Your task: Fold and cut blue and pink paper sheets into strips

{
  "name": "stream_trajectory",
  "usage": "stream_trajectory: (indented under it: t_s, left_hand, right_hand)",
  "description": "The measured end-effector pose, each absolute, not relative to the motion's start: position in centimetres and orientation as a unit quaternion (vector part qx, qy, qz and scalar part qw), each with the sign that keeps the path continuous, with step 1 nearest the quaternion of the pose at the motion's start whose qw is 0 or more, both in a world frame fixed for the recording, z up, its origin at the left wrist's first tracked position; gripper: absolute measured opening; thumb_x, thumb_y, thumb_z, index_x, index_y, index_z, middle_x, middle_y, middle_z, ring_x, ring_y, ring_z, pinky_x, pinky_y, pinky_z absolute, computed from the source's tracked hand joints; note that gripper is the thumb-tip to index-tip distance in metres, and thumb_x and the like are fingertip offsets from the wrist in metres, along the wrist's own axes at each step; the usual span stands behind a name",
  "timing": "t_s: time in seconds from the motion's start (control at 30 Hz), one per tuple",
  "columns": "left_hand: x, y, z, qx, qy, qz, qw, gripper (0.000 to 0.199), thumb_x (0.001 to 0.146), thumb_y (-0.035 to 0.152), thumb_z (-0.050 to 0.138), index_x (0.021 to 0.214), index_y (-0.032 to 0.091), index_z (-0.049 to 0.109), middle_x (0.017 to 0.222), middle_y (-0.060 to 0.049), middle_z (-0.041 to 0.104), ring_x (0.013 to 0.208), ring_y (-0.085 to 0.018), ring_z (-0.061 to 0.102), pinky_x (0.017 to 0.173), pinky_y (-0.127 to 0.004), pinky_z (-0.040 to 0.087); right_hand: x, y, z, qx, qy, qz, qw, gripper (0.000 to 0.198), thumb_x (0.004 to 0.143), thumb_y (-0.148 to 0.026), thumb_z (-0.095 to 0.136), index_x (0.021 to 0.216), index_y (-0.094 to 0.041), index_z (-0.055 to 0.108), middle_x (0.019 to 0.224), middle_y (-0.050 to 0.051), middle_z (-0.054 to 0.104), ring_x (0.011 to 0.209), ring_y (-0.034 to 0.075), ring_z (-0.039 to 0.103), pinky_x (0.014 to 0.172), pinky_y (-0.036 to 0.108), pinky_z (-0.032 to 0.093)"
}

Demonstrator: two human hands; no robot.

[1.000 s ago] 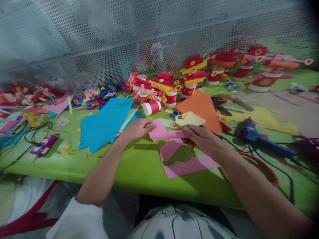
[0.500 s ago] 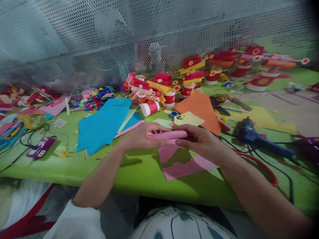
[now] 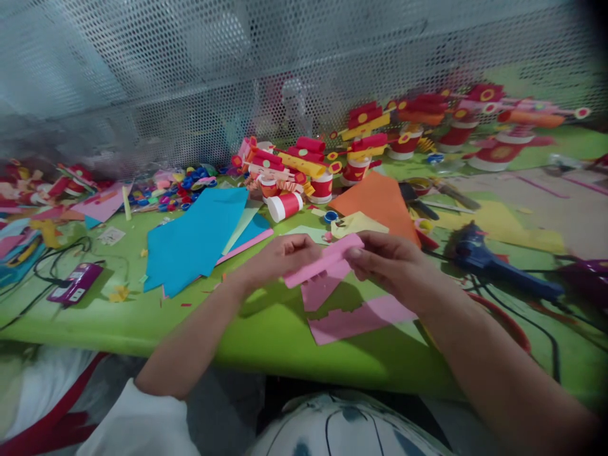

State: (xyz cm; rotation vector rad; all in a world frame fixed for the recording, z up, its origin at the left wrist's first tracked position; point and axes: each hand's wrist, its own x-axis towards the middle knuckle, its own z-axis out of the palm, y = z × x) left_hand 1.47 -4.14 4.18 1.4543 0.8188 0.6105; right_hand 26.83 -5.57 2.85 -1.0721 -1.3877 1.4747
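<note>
As you work over the green table (image 3: 270, 329), back from its front edge, your right hand (image 3: 392, 266) pinches and your left hand (image 3: 278, 261) curls closed round the pink paper roll (image 3: 333, 254), now tilted rather than level, its curl apparently holding.

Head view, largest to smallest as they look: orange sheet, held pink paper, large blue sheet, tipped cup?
1. Large blue sheet
2. Orange sheet
3. Held pink paper, nearer the camera, partly covered by fingers
4. Tipped cup
</note>
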Motion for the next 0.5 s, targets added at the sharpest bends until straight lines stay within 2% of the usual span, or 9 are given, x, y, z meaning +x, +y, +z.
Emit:
stream_trajectory:
  t_s: [0.07, 0.13, 0.23, 0.33, 0.5]
  left_hand:
    - [1.45, -3.89, 4.33, 0.565, 0.352, 0.244, 0.705, 0.064, 0.095, 0.079, 0.065, 0.099, 0.016, 0.073, 0.089, -0.012, 0.081, 0.079, -0.021, 0.077, 0.067, -0.029, 0.058]
    - [1.34, -3.62, 4.36, 0.531, 0.339, 0.223, 0.744, 0.068, 0.092, 0.082, 0.068, 0.098, 0.014, 0.073, 0.085, -0.014, 0.082, 0.073, -0.021, 0.077, 0.06, -0.027, 0.056]
    - [1.06, -3.37, 4.24, 0.538, 0.336, 0.21, 0.744, 0.061, 0.087, 0.069, 0.085, 0.111, 0.014, 0.073, 0.085, -0.012, 0.083, 0.065, -0.017, 0.075, 0.055, -0.023, 0.052]
    - [0.84, -3.29, 4.08, 0.554, 0.334, 0.203, 0.735, 0.059, 0.084, 0.052, 0.093, 0.124, 0.014, 0.072, 0.087, -0.011, 0.083, 0.068, -0.017, 0.076, 0.06, -0.024, 0.053]
    - [0.94, -3.11, 3.82, 0.573, 0.355, 0.211, 0.708, 0.053, 0.077, 0.038, 0.098, 0.12, 0.017, 0.074, 0.097, -0.007, 0.08, 0.084, -0.016, 0.075, 0.074, -0.027, 0.054]
  right_hand:
    - [26.98, -5.46, 2.73, -0.429, -0.517, 0.617, 0.409, 0.046, 0.072, -0.063, 0.094, 0.088, -0.024, 0.076, 0.074, -0.002, 0.058, 0.065, 0.011, 0.05, 0.06, 0.027, 0.045]
    - [27.07, -5.35, 2.65, -0.43, -0.489, 0.638, 0.411, 0.046, 0.07, -0.061, 0.097, 0.088, -0.024, 0.077, 0.076, -0.002, 0.06, 0.065, 0.01, 0.05, 0.06, 0.027, 0.045]
    - [27.07, -5.23, 2.58, -0.439, -0.482, 0.635, 0.413, 0.047, 0.067, -0.06, 0.098, 0.087, -0.024, 0.077, 0.077, -0.001, 0.061, 0.065, 0.01, 0.05, 0.06, 0.027, 0.044]
    - [26.99, -5.19, 2.53, -0.446, -0.492, 0.629, 0.404, 0.049, 0.066, -0.062, 0.098, 0.086, -0.023, 0.077, 0.076, -0.002, 0.06, 0.065, 0.01, 0.051, 0.059, 0.027, 0.044]
    - [26.85, -5.25, 2.57, -0.455, -0.497, 0.628, 0.388, 0.06, 0.064, -0.062, 0.099, 0.107, -0.026, 0.079, 0.076, -0.004, 0.062, 0.063, 0.01, 0.053, 0.061, 0.028, 0.046]
